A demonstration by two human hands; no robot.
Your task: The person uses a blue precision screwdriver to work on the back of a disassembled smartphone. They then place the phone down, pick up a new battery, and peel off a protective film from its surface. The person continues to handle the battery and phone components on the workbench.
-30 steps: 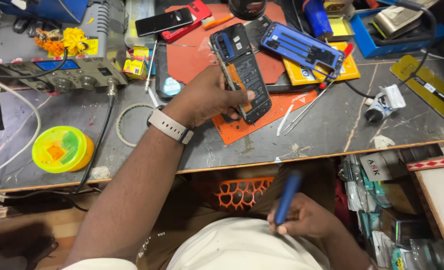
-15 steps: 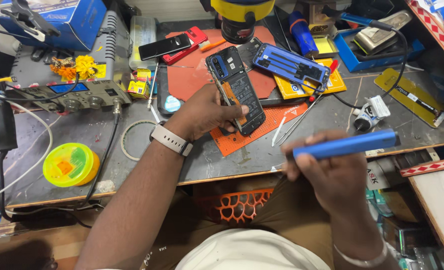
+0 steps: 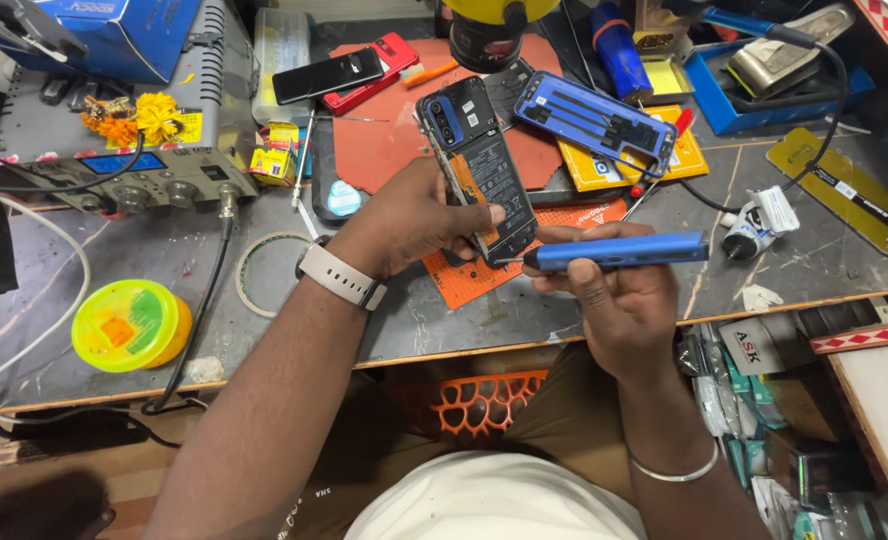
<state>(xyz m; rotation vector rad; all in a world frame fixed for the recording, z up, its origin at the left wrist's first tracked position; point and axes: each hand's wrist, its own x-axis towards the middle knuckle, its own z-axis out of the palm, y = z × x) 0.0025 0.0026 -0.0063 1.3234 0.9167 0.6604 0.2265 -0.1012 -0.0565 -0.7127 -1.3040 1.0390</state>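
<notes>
- Left hand (image 3: 414,225) wrapped round an opened phone (image 3: 477,170), back cover off, tilted up over the orange mat (image 3: 464,282).
- Right hand (image 3: 619,300) closed on a blue screwdriver (image 3: 614,250), tip touching the phone's bottom edge.
- Blue back cover (image 3: 594,118) lying just behind, yellow tub (image 3: 129,325) way off left.
</notes>
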